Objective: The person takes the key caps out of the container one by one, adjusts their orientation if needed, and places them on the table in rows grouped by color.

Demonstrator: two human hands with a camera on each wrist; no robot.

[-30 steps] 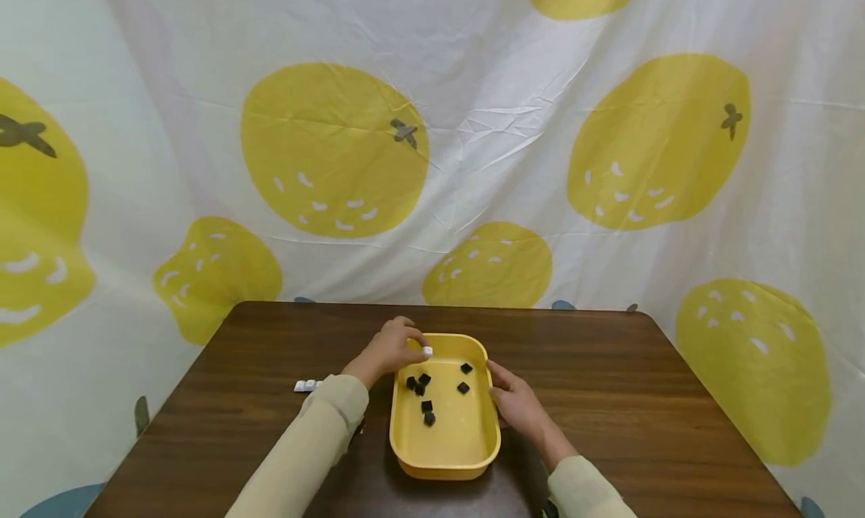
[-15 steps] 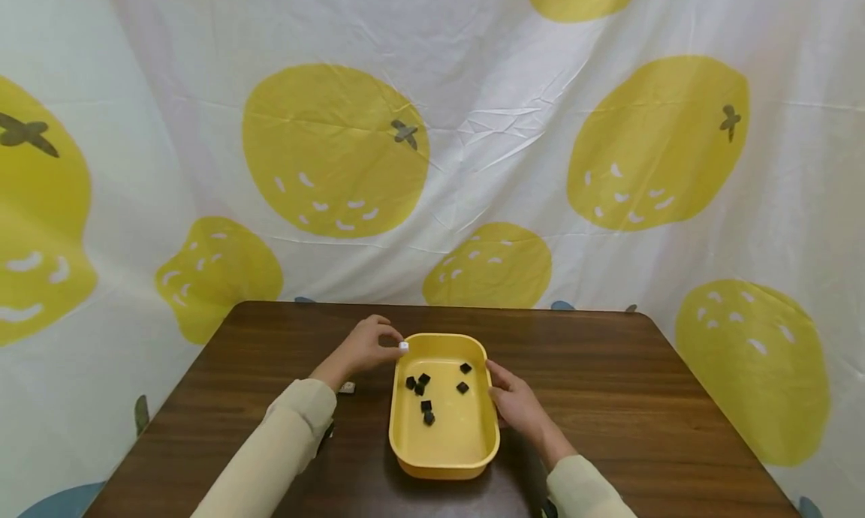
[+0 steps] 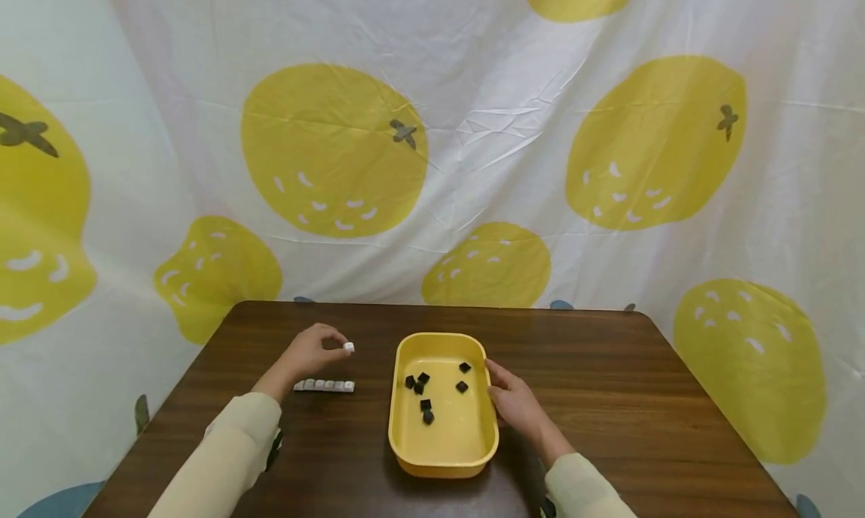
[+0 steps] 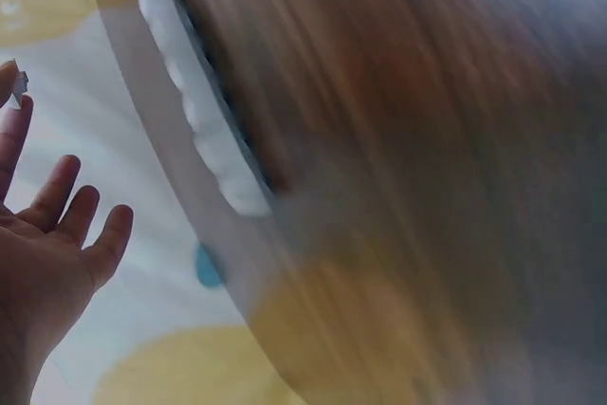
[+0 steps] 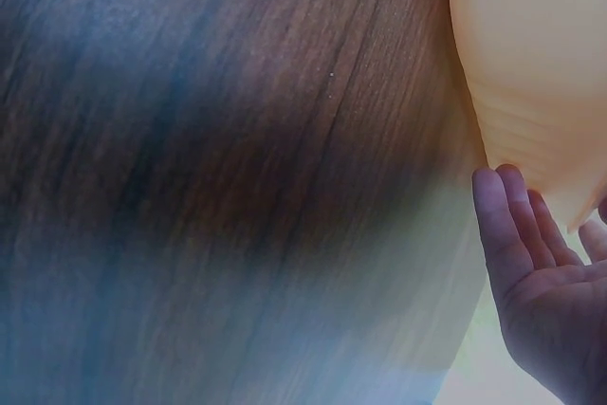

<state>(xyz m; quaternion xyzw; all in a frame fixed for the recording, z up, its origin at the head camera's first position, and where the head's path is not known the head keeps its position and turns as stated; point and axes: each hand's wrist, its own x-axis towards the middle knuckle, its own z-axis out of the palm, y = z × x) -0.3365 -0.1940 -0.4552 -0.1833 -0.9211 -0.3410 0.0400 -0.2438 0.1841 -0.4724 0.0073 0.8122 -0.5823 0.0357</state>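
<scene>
Between the thumb and index finger of my left hand [image 3: 307, 353] a small white keycap [image 3: 348, 347] is pinched, held above the table. The other fingers of that hand spread loosely in the left wrist view. Just below it on the table lies a straight row of white keycaps [image 3: 330, 386], blurred in the left wrist view. A yellow tray [image 3: 446, 447] stands at the middle, with several black keycaps [image 3: 423, 378] scattered inside. My right hand [image 3: 519, 404] holds the tray's right side, thumb at the rim and fingers against the outer wall [image 5: 531, 111].
The dark wood table [image 3: 628, 398] extends to both sides of the tray. Behind its far edge hangs a white cloth [image 3: 500, 180] printed with yellow lemons.
My left hand has moved left with the white keycap, from over the tray's far left corner to above the white row, which is now uncovered. The right hand and tray stay in place.
</scene>
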